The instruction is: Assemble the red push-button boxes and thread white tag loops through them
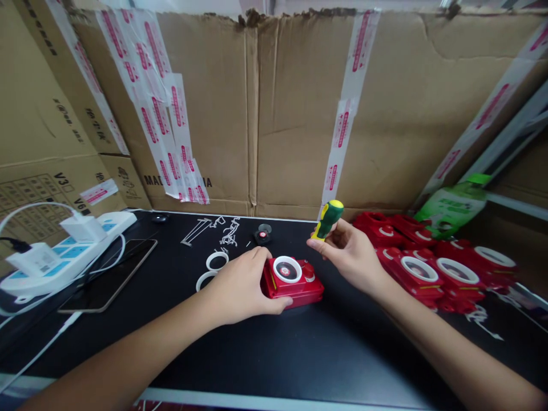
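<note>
My left hand (pixel 240 285) grips the left end of a red plastic housing (pixel 299 294) that lies on the black table. On its top is a white ring (pixel 287 269) around a dark round centre, with a red knob (pixel 307 271) beside it. Above and to the right of the housing, my right hand (pixel 349 248) holds a green and yellow screwdriver (pixel 329 219) by its handle, apart from the housing. The screwdriver's shaft and tip cannot be made out. Two loose white rings (pixel 217 261) lie just left of my left hand, one partly hidden by it.
Several red housings (pixel 417 274) are grouped at the right, by a green bottle (pixel 454 205). White plastic bits (pixel 230 231) and a small dark round part (pixel 262 233) lie behind my left hand. A phone (pixel 111 277) and a power strip (pixel 72 248) with cables occupy the left. Cardboard (pixel 291 114) walls the back.
</note>
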Tool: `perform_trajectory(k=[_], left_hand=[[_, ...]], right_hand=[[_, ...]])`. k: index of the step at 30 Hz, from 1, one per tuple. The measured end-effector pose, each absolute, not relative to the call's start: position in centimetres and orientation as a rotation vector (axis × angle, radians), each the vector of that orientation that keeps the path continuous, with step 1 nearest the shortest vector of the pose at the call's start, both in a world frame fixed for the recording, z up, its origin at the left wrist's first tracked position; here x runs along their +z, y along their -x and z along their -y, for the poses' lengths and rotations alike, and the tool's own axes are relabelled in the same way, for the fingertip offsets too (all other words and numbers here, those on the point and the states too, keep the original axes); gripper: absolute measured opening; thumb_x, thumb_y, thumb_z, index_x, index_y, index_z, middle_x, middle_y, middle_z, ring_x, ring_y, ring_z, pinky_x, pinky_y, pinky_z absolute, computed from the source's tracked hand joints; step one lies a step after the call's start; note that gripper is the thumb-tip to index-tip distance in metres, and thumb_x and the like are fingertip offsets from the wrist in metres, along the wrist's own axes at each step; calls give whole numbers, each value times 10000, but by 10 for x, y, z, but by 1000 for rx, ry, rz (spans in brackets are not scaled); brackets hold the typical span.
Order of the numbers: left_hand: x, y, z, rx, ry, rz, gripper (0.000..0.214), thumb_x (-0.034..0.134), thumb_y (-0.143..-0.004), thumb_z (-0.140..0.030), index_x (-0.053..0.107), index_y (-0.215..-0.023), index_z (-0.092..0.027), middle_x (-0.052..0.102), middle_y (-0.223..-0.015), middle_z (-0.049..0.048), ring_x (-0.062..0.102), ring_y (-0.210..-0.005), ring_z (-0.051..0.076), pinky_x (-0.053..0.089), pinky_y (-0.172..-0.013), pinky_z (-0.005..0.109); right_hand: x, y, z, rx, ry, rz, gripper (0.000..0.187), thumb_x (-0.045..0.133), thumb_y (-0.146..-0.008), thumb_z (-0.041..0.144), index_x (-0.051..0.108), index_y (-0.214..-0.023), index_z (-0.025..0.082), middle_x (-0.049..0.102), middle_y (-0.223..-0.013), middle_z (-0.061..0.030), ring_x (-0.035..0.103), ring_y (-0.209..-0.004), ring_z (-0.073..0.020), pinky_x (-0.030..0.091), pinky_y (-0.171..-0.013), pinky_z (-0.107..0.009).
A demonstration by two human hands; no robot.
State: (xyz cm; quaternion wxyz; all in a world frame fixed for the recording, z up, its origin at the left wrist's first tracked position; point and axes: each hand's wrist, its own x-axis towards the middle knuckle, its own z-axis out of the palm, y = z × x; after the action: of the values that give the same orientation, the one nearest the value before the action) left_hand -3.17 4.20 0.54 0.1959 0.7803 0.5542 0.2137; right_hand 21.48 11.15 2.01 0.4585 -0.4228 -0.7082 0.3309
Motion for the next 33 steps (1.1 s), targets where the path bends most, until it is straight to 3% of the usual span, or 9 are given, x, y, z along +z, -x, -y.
perform_trajectory(k=[6,11,16,21,27,31,32,33], left_hand=[[5,33,-41,581,-2190,-1517,568,840,-723,-603,561,-1055,-237,696,-1087,69,690,-956,319,515,-753,407],[7,42,-50,592,-2194,-1315,546,851,-775,-539,607,-1159,-238,677,-1210,80,665,-1094,315,532,-948,450],[6,48,-55,594,-2192,-1204,578,868,-795,-503,621,-1251,-246,667,-1265,75,651,-1157,302,522,-1022,447],[8,50,-57,582,-2203,-1142,589,889,-782,-504,630,-1241,-241,672,-1256,79,652,-1146,298,528,-1011,436],[9,50,-53,539,-2206,-1123,554,894,-771,-454,635,-1210,-236,680,-1218,76,668,-1088,285,549,-953,422],[13,64,-63,569,-2189,-1077,755,925,-722,-507,607,-1354,-245,659,-1331,104,663,-1152,291,546,-1005,436],[15,71,-69,617,-2173,-1081,750,904,-748,-511,600,-1379,-240,664,-1336,109,667,-1145,281,551,-995,425],[18,81,-75,691,-2158,-1109,605,816,-847,-505,625,-1351,-230,687,-1298,103,680,-1102,258,560,-955,404]], right_hand=[[19,-213,-113,854,1005,1729,464,876,-761,595,569,-825,251,595,-707,12,545,-602,-168,509,-571,-336],[17,-221,-121,995,918,1712,475,921,-713,567,608,-856,239,667,-804,-8,569,-637,-155,547,-599,-330],[24,-230,-119,1159,820,1785,397,872,-811,491,743,-1048,201,746,-994,-65,624,-685,-142,582,-634,-317],[25,-230,-115,1137,809,1796,360,870,-822,458,795,-1069,207,776,-1038,-86,659,-781,-180,584,-635,-308],[21,-231,-122,1086,776,1555,318,897,-803,436,806,-1039,243,748,-1002,-51,590,-730,-144,526,-589,-257],[21,-233,-129,1114,756,1302,300,870,-819,442,813,-1032,238,716,-977,-25,461,-609,-79,480,-553,-211],[21,-233,-131,1118,751,1224,294,869,-811,435,815,-1013,229,700,-944,-18,425,-586,-69,468,-544,-202],[21,-234,-133,1125,750,1145,287,868,-800,425,816,-992,218,684,-913,-12,401,-574,-64,461,-538,-194]])
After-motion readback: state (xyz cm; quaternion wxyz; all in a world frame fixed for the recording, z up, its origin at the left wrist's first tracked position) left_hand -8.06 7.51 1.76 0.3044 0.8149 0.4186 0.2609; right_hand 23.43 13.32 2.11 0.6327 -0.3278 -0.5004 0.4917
